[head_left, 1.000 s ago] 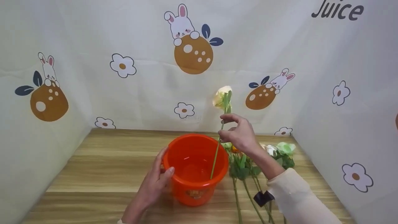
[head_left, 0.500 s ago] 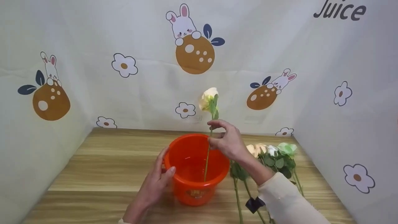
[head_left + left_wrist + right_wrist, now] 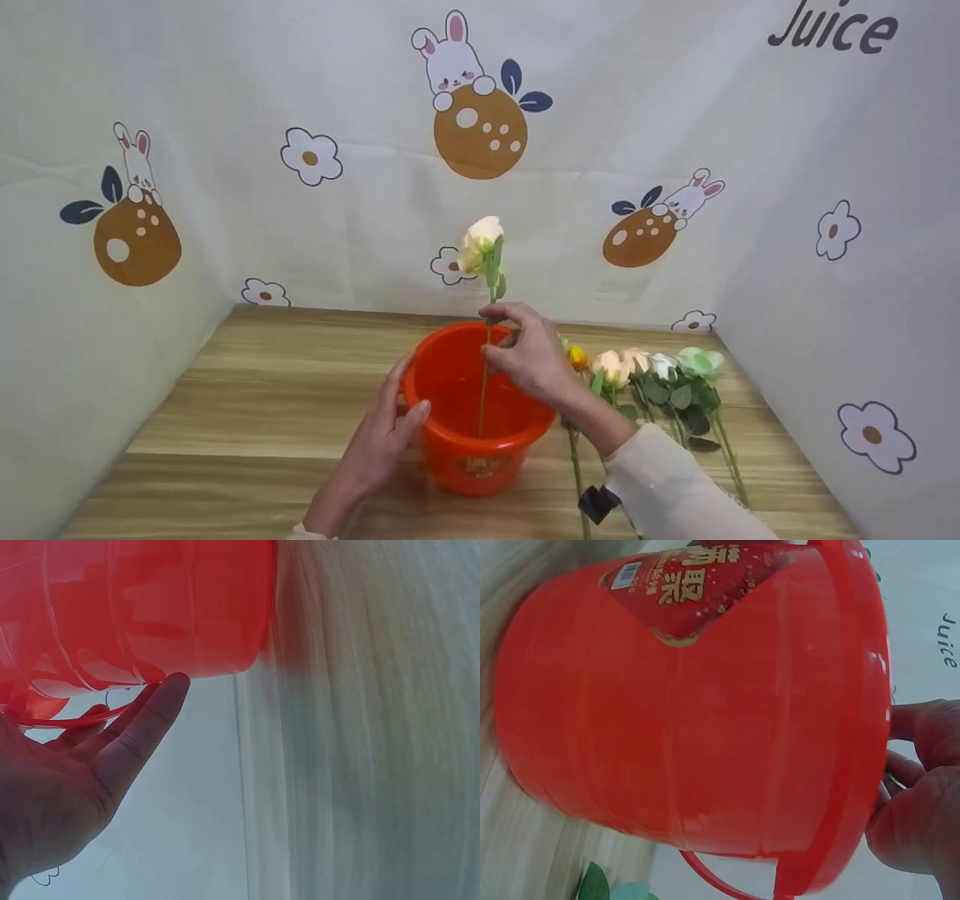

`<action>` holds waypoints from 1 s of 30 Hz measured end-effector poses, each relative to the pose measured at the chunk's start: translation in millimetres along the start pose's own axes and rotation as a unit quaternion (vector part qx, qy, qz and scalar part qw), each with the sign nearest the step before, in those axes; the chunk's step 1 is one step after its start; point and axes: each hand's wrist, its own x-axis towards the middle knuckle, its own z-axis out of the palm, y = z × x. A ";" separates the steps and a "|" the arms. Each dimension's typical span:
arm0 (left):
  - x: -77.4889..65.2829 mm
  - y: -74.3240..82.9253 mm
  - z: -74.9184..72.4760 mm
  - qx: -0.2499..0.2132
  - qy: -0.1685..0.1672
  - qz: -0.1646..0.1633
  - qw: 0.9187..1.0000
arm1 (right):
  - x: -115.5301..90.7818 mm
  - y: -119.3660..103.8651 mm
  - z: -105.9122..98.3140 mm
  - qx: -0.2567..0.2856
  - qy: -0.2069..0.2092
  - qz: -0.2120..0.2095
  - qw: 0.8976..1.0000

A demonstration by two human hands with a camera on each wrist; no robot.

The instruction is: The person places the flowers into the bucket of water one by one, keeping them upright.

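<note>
Bucket (image 3: 450, 454) stands upright on the wooden table (image 3: 247, 405); step in hand looks like placing a single flower into it. Left hand (image 3: 386, 439) steadies the bucket's left side, fingers fairly straight along the outer wall, thumb by the rim. Right hand (image 3: 529, 356) pinches the stem of a pale flower (image 3: 480, 246) between thumb and fingers, over the bucket's mouth. Lower stem is inside the bucket; can't tell if it touches the bottom. Next move probably calls for lowering the stem, leaning it on the inner wall and letting go, left hand keeping the bucket from shifting. Bloom may swing sideways if released early.

Looks, big to small: bucket is glossy red-orange plastic, round, wide at the rim, narrower at the base, with a thin matching handle (image 3: 709, 876) down one side. Other flowers (image 3: 681, 396) lie on the table to its right: orange, peach, white and light green heads, dark leaves, long stems. Held flower is cream with a greenish underside, few leaves below the head, thin straight green stem, near upright. Label (image 3: 694, 589) on the bucket: dark red, gold print, small barcode.
</note>
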 end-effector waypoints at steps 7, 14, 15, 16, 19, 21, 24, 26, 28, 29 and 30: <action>1.0 -0.1 -0.5 -0.002 -0.010 -0.003 1.000 | 0.0 1.7 12.4 -0.041 -0.002 -0.039 0.998; 2.1 1.1 -1.3 -0.008 -0.011 -0.001 1.000 | -0.9 -1.2 20.2 -0.064 -0.005 -0.045 0.997; 2.5 1.5 -1.4 -0.008 -0.011 -0.002 1.000 | -1.0 -1.6 21.0 -0.065 -0.006 -0.045 0.997; 2.8 1.5 -1.4 -0.008 -0.012 -0.003 1.000 | -1.0 -1.6 21.8 -0.068 -0.009 -0.045 0.997; 3.8 1.6 -1.1 -0.006 -0.013 -0.006 1.000 | -0.4 -1.7 23.7 -0.073 -0.015 -0.043 0.996; 4.1 1.7 -1.0 -0.003 -0.013 -0.008 1.000 | 0.0 -2.0 24.8 -0.075 -0.020 -0.040 0.996; 4.1 1.8 -1.0 0.001 -0.013 -0.009 1.000 | 0.4 -2.9 26.5 -0.074 -0.034 -0.033 0.996; 3.9 1.8 -1.2 0.005 -0.012 -0.007 1.000 | 0.5 -3.5 27.8 -0.073 -0.044 -0.027 0.996; 3.7 2.0 -1.5 0.007 -0.010 -0.007 1.000 | 0.5 -3.8 29.2 -0.073 -0.053 -0.022 0.996; 3.7 2.1 -1.7 0.007 -0.008 -0.003 1.000 | 0.5 -3.9 29.8 -0.072 -0.057 -0.022 0.996; 3.8 2.2 -1.9 0.007 -0.007 0.002 1.000 | 0.5 -3.9 30.3 -0.072 -0.060 -0.023 0.995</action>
